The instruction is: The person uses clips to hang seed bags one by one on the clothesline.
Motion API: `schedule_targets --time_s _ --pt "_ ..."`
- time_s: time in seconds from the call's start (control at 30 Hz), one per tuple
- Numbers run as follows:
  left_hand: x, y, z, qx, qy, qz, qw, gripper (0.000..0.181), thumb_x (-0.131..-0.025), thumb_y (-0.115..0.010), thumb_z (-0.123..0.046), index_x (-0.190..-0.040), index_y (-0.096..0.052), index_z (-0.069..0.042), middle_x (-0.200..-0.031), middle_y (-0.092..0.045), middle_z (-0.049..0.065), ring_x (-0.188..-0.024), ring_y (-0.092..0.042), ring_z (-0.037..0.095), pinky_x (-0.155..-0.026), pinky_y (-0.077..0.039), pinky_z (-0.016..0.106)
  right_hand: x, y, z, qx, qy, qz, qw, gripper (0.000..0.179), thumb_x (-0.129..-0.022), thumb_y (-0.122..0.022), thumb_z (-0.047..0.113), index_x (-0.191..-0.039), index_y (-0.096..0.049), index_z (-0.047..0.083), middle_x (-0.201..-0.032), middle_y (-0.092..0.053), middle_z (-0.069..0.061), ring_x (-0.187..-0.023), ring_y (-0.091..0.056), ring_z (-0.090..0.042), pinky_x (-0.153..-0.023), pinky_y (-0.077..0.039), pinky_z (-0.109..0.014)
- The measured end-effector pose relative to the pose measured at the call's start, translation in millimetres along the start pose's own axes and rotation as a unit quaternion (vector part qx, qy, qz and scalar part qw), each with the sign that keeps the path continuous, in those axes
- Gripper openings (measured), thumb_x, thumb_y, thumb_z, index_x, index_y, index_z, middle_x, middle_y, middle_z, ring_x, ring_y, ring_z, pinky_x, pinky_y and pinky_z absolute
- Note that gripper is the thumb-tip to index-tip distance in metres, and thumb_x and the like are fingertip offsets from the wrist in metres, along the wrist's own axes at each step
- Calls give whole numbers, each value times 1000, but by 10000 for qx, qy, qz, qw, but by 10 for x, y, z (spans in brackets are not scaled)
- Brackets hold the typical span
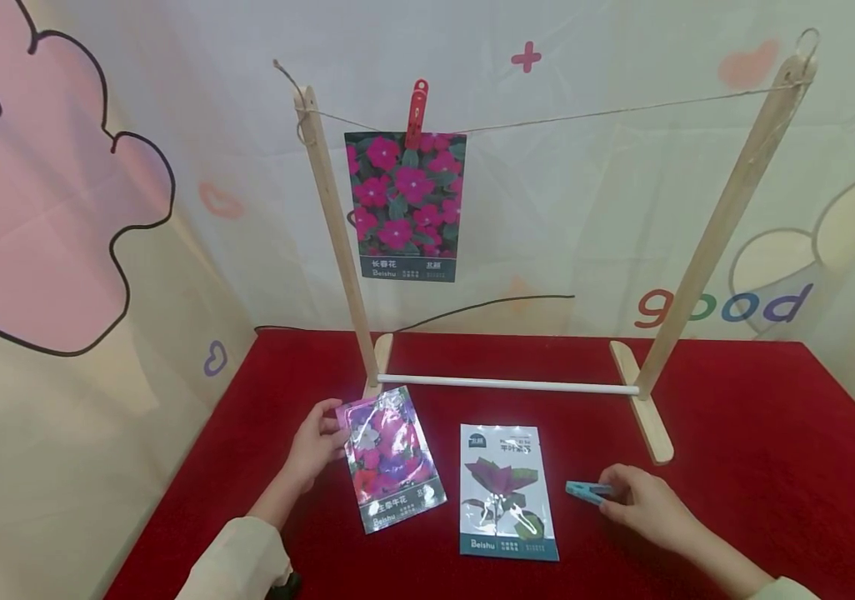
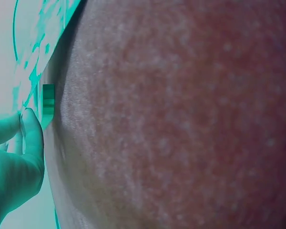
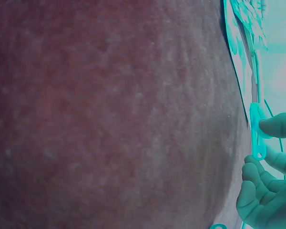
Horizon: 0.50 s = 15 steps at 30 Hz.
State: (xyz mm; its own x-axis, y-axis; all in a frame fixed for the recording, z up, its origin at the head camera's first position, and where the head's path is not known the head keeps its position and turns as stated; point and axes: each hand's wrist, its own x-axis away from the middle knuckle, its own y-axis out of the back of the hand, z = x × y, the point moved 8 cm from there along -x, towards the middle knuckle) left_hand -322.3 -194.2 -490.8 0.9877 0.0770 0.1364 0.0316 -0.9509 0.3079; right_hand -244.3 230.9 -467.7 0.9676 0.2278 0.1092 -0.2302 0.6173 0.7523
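Note:
My left hand (image 1: 317, 446) pinches the upper left edge of a seed packet with pink and purple flowers (image 1: 392, 458), held tilted over the red cloth. In the left wrist view, thumb and fingers (image 2: 32, 131) meet at the packet's edge. My right hand (image 1: 647, 504) grips a light blue clothespin (image 1: 587, 492) between thumb and fingers; the right wrist view shows the clothespin (image 3: 256, 131) too. Between the hands lies a white seed packet with a purple-leaved plant (image 1: 506, 492). A packet with magenta flowers (image 1: 408, 200) hangs from the string under a red clothespin (image 1: 416, 115).
A wooden stand has a left post (image 1: 333, 225), a right post (image 1: 723, 225) and a white crossbar (image 1: 506, 384). Twine (image 1: 615, 111) runs between the post tops. A red cloth (image 1: 757, 417) covers the table; a printed curtain (image 1: 585, 225) hangs behind.

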Motion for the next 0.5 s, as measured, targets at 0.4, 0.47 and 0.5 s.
schedule_targets --time_s 0.4,0.47,0.5 --pt "21 6 -130 93 -36 2 10000 41 -86 -53 -6 -124 -40 -18 -103 -53 15 -82 -54 21 -69 -52 30 -13 101 149 133 501 -235 9984 20 -78 -63 9 -96 -57 5 -81 -53 -2 -63 -42 -4 -52 -38 -18" --pt "31 9 -157 91 -54 18 9999 41 -86 -53 -7 -124 -40 -18 -104 -53 15 -83 -54 21 -70 -52 30 -17 117 167 77 570 -227 9981 21 -78 -63 8 -97 -56 4 -82 -53 -3 -63 -42 -3 -52 -39 -18" --pt "35 12 -170 85 -59 20 9999 42 -87 -53 -7 -124 -39 -18 -104 -53 15 -83 -54 21 -70 -52 30 -21 124 174 55 612 -217 9979 21 -78 -62 8 -98 -56 4 -83 -53 -3 -63 -42 -3 -52 -40 -18"
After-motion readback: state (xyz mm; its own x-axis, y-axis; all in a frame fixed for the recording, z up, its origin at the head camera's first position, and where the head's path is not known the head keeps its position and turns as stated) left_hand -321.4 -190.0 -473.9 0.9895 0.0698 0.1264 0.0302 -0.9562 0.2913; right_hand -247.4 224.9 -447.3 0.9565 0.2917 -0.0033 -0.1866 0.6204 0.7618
